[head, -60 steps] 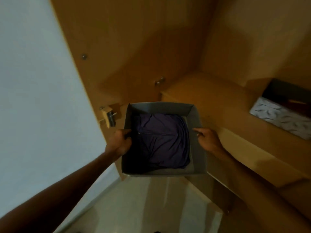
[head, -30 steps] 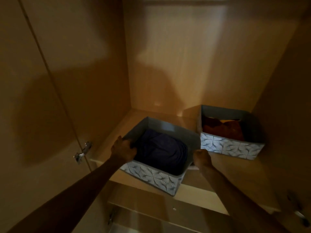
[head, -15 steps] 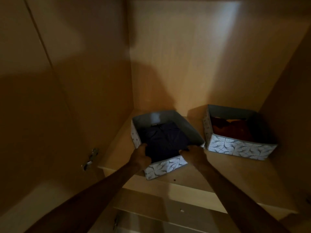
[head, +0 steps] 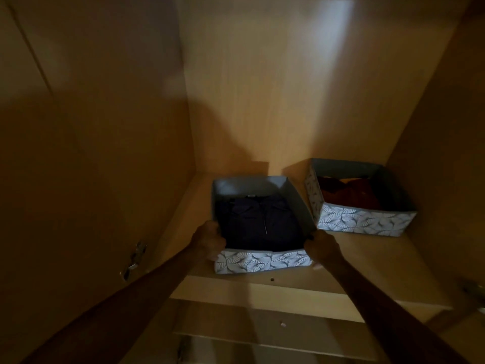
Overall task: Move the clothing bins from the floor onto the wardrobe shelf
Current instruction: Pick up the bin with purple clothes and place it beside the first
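A grey bin with a leaf-patterned front (head: 262,261) rests on the wooden wardrobe shelf (head: 367,269), squared to its front edge. It holds a folded dark navy garment (head: 257,222). My left hand (head: 208,241) grips the bin's front left corner and my right hand (head: 321,245) grips its front right corner. A second, matching bin (head: 364,223) with reddish-brown clothes stands on the same shelf to the right, close beside the first.
The wardrobe's left side wall (head: 118,153) and a door hinge (head: 135,260) are to the left. The right wall (head: 446,153) closes in beyond the second bin. A lower board (head: 262,321) runs under the shelf.
The bin went from held in front of the wardrobe to resting on the shelf. It was turned from a diagonal to square with the shelf edge, with both hands now at its front corners.
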